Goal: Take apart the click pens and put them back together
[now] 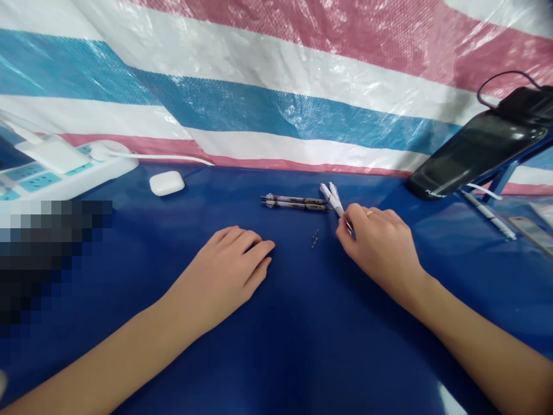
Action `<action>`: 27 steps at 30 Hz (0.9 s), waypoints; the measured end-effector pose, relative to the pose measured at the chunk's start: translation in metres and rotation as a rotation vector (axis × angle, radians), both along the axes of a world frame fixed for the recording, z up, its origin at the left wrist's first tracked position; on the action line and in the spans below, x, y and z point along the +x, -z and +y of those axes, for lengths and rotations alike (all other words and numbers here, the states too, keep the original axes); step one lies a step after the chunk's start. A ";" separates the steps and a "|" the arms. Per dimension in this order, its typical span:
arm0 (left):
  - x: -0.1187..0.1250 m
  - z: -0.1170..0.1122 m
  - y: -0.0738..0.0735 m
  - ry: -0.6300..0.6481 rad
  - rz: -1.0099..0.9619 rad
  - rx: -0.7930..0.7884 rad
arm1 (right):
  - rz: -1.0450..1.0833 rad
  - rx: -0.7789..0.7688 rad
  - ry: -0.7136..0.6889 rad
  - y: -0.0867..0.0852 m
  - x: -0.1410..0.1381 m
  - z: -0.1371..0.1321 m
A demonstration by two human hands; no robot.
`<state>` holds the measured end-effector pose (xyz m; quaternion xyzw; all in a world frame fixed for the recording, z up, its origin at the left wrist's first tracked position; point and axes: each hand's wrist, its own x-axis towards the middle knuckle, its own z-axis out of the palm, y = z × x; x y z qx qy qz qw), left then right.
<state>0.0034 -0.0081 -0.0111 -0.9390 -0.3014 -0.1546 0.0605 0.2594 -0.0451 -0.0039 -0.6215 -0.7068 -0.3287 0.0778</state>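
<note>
My right hand point(382, 248) pinches the near end of a white pen point(332, 199) between thumb and index finger. A second white pen point(336, 193) lies against it, and I cannot tell whether my fingers hold that one too. To their left, two slim dark-and-clear pen parts point(294, 202) lie side by side, their right ends close to the white pens. Several tiny metallic pieces point(315, 238) are scattered between my hands. My left hand point(233, 262) rests palm down on the blue table, holding nothing, its fingers loosely extended and slightly apart.
On the left are a white earbud case point(167, 183), a power strip point(64, 170) with a plugged-in charger and a pixelated dark area. A black bottle point(475, 147) leans at the right, near another pen point(490, 215). Striped plastic sheeting point(276, 109) hangs behind the table point(276, 351).
</note>
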 end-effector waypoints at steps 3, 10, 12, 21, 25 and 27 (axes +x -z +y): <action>-0.002 0.000 0.000 -0.010 0.013 -0.015 | -0.006 -0.045 0.053 0.002 0.000 0.000; 0.000 0.000 0.000 -0.016 0.020 -0.023 | 0.061 -0.153 0.048 0.003 -0.001 0.000; 0.000 0.000 0.000 -0.014 0.028 -0.020 | 0.125 -0.170 -0.023 0.005 -0.001 0.002; 0.000 0.000 -0.001 -0.015 0.033 -0.021 | 0.347 -0.294 -0.238 0.015 0.005 0.011; -0.001 -0.001 -0.001 -0.013 0.034 -0.024 | 0.341 -0.291 -0.224 0.014 0.005 0.011; -0.001 -0.001 -0.001 -0.014 0.035 -0.020 | 0.349 -0.275 -0.226 0.014 0.005 0.012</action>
